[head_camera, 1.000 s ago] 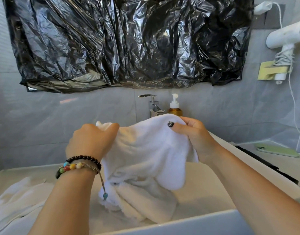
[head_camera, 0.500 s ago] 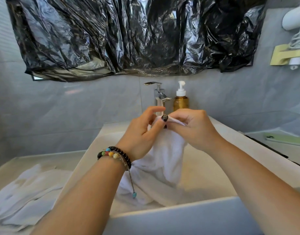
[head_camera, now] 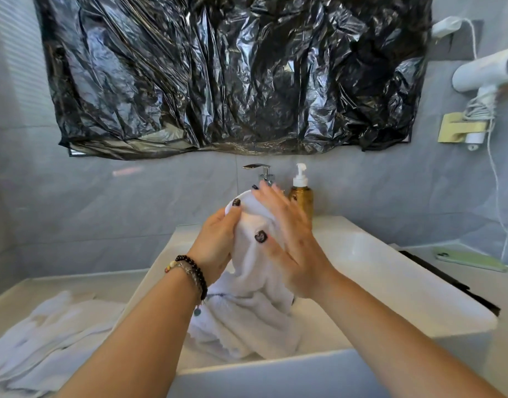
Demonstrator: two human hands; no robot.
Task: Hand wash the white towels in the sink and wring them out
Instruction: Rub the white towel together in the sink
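Rubbing a white towel (head_camera: pixel 255 285) between two hands over the sink (head_camera: pixel 396 282).

Taking the sink as landmark: the towel's lower folds rest inside its basin, likely so drips fall there; a second towel (head_camera: pixel 46 337) lies on the counter to its left. Above the basin, the left hand (head_camera: pixel 215 248) curls round the raised bunch to anchor it, while the right hand (head_camera: pixel 287 239) presses it with straight fingers, thumb across the front, apparently for scrubbing.

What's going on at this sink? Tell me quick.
A person is hand washing a white towel over the sink. The left hand grips the towel's bunched top, and the right hand presses against it with straight fingers. The towel's lower end lies in the basin. More white cloth lies on the counter at left.
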